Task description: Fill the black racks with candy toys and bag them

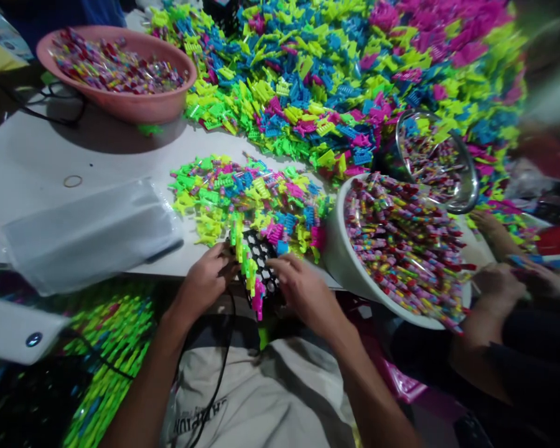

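A black rack (262,260) with a honeycomb of holes leans at the table's front edge, above my lap. Along its left side stands a row of small plastic toy pieces (248,269) in yellow, green and pink. My left hand (208,279) is closed at the rack's left edge, its fingertips partly hidden. On the opposite edge, the bent fingers of my right hand (303,291) grip the rack, with the thumb out of sight. Just beyond the rack lies a loose pile of toy pieces (242,193) mixed with thin candy-filled tubes.
A white tub (345,249) of filled tubes stands right, with a metal bowl (469,186) behind. A pink basin (121,106) sits back left. Toy pieces (326,81) heap behind. Clear plastic bags (93,233) and a rubber band (73,181) lie left. Another person's hands (499,286) work at right.
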Tool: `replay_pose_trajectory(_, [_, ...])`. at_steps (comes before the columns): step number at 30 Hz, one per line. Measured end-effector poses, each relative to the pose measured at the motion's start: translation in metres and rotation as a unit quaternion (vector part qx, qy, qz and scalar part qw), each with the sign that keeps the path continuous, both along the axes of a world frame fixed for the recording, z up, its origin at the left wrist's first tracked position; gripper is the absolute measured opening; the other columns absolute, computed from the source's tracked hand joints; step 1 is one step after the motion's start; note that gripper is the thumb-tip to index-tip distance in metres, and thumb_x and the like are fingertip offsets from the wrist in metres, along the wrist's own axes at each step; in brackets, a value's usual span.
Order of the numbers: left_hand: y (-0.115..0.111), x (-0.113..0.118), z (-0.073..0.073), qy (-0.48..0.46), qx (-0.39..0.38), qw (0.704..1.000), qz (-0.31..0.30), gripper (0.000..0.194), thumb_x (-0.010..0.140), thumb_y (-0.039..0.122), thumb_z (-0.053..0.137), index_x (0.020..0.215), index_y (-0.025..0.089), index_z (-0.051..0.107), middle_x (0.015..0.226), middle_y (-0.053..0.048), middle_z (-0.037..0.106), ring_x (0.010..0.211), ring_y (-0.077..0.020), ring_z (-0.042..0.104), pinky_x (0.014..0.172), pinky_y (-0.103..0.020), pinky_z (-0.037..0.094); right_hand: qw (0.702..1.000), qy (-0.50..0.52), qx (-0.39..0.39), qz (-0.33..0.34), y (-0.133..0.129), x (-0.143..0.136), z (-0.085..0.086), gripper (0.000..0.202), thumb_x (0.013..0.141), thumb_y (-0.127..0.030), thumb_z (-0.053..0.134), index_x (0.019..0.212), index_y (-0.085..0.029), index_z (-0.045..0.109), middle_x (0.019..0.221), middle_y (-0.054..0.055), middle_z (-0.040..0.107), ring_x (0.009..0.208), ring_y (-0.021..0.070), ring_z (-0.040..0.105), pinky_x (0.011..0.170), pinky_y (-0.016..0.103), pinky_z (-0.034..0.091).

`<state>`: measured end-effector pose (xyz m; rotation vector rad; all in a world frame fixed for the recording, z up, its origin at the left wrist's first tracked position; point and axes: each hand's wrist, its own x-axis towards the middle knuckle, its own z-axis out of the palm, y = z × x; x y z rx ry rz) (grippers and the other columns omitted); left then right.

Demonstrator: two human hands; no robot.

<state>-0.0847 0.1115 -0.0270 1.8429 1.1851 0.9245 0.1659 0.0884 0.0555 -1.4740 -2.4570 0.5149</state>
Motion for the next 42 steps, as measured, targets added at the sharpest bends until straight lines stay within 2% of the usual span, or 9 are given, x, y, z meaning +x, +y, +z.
replay_pose_trajectory(3, [0.000,0.001,-0.001,-0.006,0.003,1.000,0.003,0.015,0.099,0.018,0.059,0.089,0.019,0.071,0.124,-0.009,0.065,0.119,-0.0240,0.065,0.101,-0.034,0.052,0.988,-0.072,0.127,-0.055,0.035,0.019,0.004,0.054,0.095,0.002,0.048,0.138,-0.027,0.064,0.132,0.013,0.058,0.108,0.0265,0.060,0.092,0.038,0.051])
replay_pose_trajectory(7, [0.000,0.001,0.000,-0.013,0.010,1.000,0.008,0.017,0.099,0.019,0.058,0.087,0.019,0.070,0.121,-0.010,0.066,0.118,-0.0238,0.066,0.100,-0.033,0.053,0.973,-0.162,0.166,0.000,0.067,0.026,-0.004,0.044,0.097,-0.004,0.055,0.132,-0.026,0.072,0.129,0.016,0.059,0.107,0.0317,0.052,0.091,0.044,0.047])
replay_pose_trajectory(13, [-0.001,0.001,0.002,-0.028,-0.003,1.000,0.004,0.017,0.102,0.024,0.058,0.094,0.019,0.072,0.129,-0.010,0.064,0.122,-0.0230,0.064,0.103,-0.032,0.052,0.962,-0.150,0.226,0.014,0.083,0.032,-0.021,0.023,0.103,-0.020,0.062,0.120,-0.026,0.077,0.117,0.011,0.064,0.101,0.0273,0.053,0.083,0.037,0.042])
replay_pose_trajectory(17, [0.000,0.001,0.003,-0.027,-0.027,0.999,0.001,0.018,0.101,0.024,0.060,0.089,0.019,0.072,0.130,-0.009,0.064,0.121,-0.0219,0.064,0.103,-0.031,0.051,0.953,-0.104,0.281,0.040,0.083,0.038,-0.021,0.022,0.106,-0.021,0.058,0.123,-0.024,0.073,0.111,0.010,0.068,0.095,0.0238,0.057,0.081,0.035,0.043])
replay_pose_trajectory(22, [0.000,0.001,0.005,-0.008,-0.013,1.000,0.007,0.015,0.100,0.022,0.061,0.094,0.019,0.074,0.128,-0.008,0.066,0.118,-0.0214,0.064,0.101,-0.030,0.050,0.970,0.057,0.236,-0.015,0.048,0.040,-0.020,0.025,0.108,-0.022,0.050,0.130,-0.020,0.060,0.104,0.010,0.069,0.091,0.0225,0.066,0.082,0.033,0.052])
replay_pose_trajectory(27, [0.000,0.001,0.012,0.001,-0.006,1.000,0.002,0.015,0.098,0.018,0.061,0.096,0.017,0.076,0.117,-0.009,0.067,0.112,-0.0223,0.066,0.098,-0.031,0.052,0.957,0.256,0.025,-0.133,-0.025,0.010,-0.033,0.014,0.106,-0.027,0.055,0.116,-0.021,0.063,0.092,0.005,0.072,0.080,0.0196,0.070,0.078,0.030,0.057])
replay_pose_trajectory(31, [0.001,0.002,0.011,0.014,0.003,1.000,0.007,0.013,0.098,0.019,0.064,0.098,0.018,0.077,0.116,-0.007,0.067,0.109,-0.0207,0.066,0.095,-0.030,0.052,0.922,0.343,-0.110,-0.141,-0.060,-0.015,-0.052,0.014,0.104,-0.028,0.059,0.114,-0.022,0.067,0.098,0.005,0.075,0.086,0.0191,0.073,0.081,0.029,0.058])
replay_pose_trajectory(36, [0.003,0.002,0.008,0.012,0.021,1.000,0.005,0.014,0.099,0.017,0.063,0.100,0.018,0.077,0.115,-0.006,0.066,0.109,-0.0187,0.065,0.097,-0.027,0.051,0.954,0.267,-0.112,-0.075,-0.059,-0.011,-0.055,0.011,0.105,-0.027,0.058,0.109,-0.023,0.067,0.103,0.007,0.075,0.096,0.0212,0.073,0.088,0.031,0.055])
replay_pose_trajectory(42, [0.003,0.002,0.009,0.020,0.023,1.000,0.007,0.013,0.100,0.023,0.064,0.099,0.018,0.077,0.113,-0.006,0.068,0.108,-0.0201,0.066,0.094,-0.028,0.051,0.997,0.078,-0.004,0.028,-0.060,-0.015,-0.035,0.012,0.097,-0.013,0.052,0.098,-0.018,0.063,0.088,0.008,0.068,0.075,0.0219,0.064,0.065,0.032,0.050])
